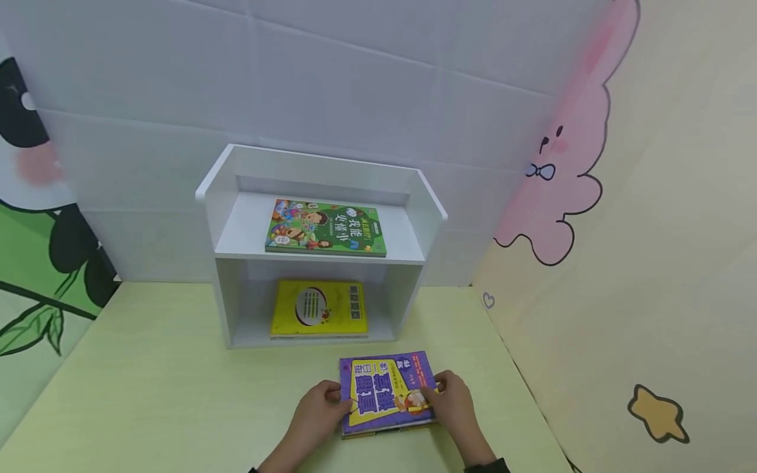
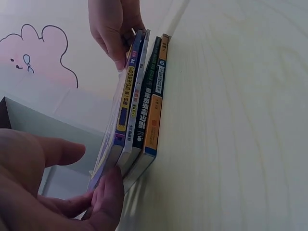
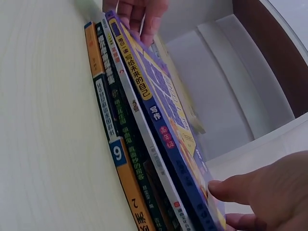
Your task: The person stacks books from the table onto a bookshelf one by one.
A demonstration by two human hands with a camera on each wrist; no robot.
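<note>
A purple book (image 1: 384, 394) with a yellow panel tops a small stack on the table. Below it in the left wrist view come a white-spined book (image 2: 135, 103), a dark-spined book (image 2: 147, 94) and an orange-and-blue-spined book (image 2: 155, 110). My left hand (image 1: 320, 412) grips the purple book at its left edge. At the right edge, my right hand (image 1: 457, 408) holds the same book with the thumb on its cover. The undersides of the fingers are partly hidden.
Behind the stack stands a white two-level shelf (image 1: 319, 258). A green book (image 1: 326, 228) lies on its upper level, a yellow book (image 1: 319, 309) on its lower one. The pale table (image 1: 148, 394) meets walls at the back and right.
</note>
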